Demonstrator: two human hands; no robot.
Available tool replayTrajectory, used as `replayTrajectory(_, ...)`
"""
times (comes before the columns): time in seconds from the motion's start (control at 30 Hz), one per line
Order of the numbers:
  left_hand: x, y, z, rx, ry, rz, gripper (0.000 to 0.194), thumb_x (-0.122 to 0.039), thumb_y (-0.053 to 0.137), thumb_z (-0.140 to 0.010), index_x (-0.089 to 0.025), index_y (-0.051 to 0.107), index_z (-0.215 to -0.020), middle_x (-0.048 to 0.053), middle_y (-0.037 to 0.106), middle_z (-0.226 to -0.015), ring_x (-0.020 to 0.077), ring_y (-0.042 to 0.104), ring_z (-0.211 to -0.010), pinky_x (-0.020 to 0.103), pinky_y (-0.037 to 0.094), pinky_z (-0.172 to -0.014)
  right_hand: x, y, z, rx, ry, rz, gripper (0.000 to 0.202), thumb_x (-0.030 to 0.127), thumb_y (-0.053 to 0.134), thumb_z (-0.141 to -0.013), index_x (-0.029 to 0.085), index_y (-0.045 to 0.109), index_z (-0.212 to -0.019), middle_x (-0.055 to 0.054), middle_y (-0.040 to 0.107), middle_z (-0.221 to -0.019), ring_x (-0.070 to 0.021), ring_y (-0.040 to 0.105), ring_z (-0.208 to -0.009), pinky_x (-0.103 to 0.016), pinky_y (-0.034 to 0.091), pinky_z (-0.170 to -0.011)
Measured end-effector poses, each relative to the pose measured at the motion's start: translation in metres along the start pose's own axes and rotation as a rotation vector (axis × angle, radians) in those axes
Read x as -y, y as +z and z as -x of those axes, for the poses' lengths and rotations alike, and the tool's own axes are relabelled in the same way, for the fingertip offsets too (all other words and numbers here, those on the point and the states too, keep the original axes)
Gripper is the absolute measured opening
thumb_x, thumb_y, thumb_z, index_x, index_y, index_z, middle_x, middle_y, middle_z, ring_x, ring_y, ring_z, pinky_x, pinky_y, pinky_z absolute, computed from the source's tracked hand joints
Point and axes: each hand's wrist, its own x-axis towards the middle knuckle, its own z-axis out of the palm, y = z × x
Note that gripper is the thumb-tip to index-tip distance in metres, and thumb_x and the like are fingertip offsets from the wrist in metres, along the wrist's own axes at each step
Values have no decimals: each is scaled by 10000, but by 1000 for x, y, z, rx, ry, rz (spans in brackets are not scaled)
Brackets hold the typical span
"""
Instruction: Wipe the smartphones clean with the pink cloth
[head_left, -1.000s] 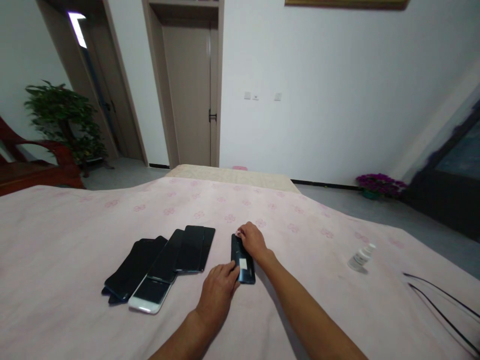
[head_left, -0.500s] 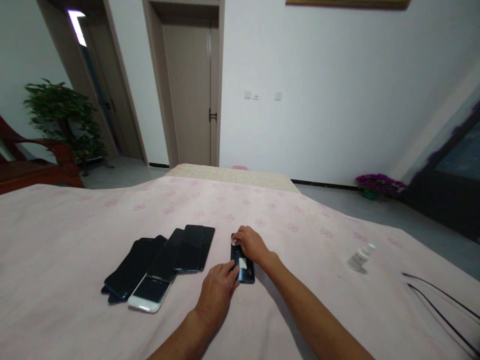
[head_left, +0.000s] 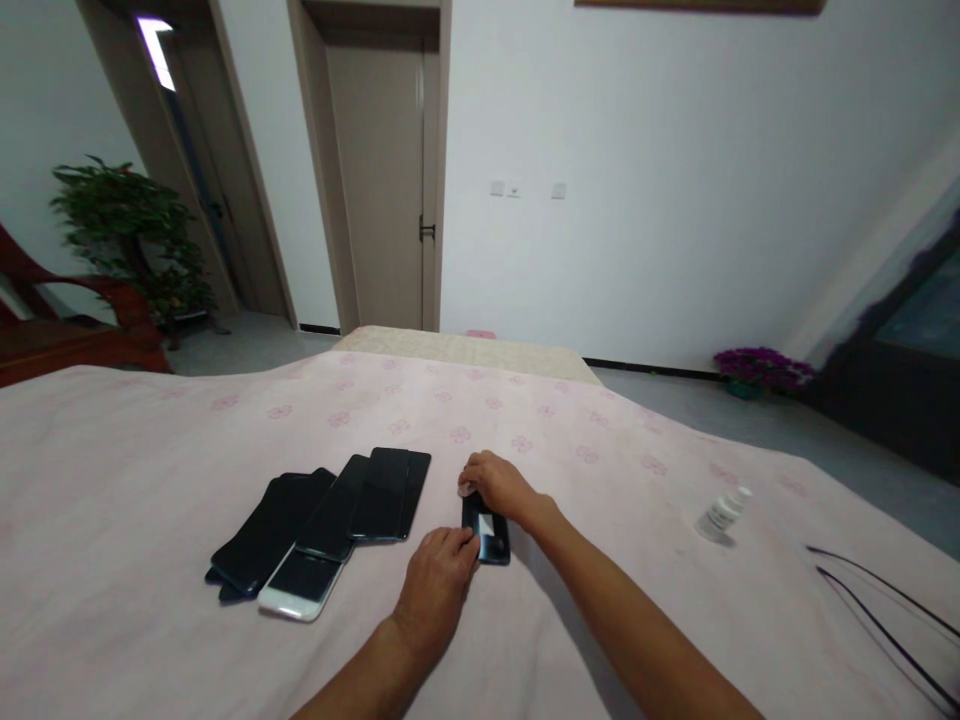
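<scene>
A dark, glossy phone (head_left: 493, 546) lies on the pink cloth between my hands, with a pale rectangle on its surface. My left hand (head_left: 442, 567) presses its fingertips against the phone's lower left edge. At the phone's top end, my right hand (head_left: 495, 484) has its fingers closed on a small white piece (head_left: 466, 489), too small to identify, and covers that end. To the left, several phones overlap in a fanned pile: black ones (head_left: 381, 495) and one with a white lower edge (head_left: 289, 603).
The pink flowered cloth (head_left: 570, 620) covers the table. A small white bottle (head_left: 723, 515) stands tilted in view at the right, with thin black cords (head_left: 885, 625) near the right edge. Behind are a potted plant (head_left: 131, 235), a wooden chair (head_left: 82, 335) and purple flowers (head_left: 763, 368).
My right hand has shifted slightly left at the phone's top end, and more of the white piece sticks out at its left. My left hand has barely moved.
</scene>
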Motion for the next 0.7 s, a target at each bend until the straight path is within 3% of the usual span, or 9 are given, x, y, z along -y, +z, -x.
replayTrajectory(0.27, -2, -5, 0, 44, -27, 12, 237, -139, 658, -866, -205, 690, -1092, 56, 713, -1090, 220, 649, -941, 383, 561, -851, -10, 0, 20, -134, 336, 33, 207, 183, 531, -925, 167, 732, -973, -98, 658, -964, -191, 602, -899, -262, 415, -800)
replayTrajectory(0.47, -3, -7, -2, 79, -34, 12, 223, -143, 620, -894, -212, 684, -1096, 62, 704, -1102, 217, 642, -963, 377, 552, -873, 1, 0, 45, -125, 403, -6, 139, 252, 606, -886, 203, 725, -940, -58, 675, -940, -170, 613, -851, -244, 400, -748)
replayTrajectory(0.7, -5, -10, -2, 105, -23, -18, 218, -141, 585, -913, -215, 678, -1095, 57, 700, -1113, 216, 641, -963, 367, 543, -873, 8, 5, 57, -187, 528, -31, 170, 209, 536, -904, 158, 692, -947, -94, 695, -976, -190, 607, -905, -265, 384, -765)
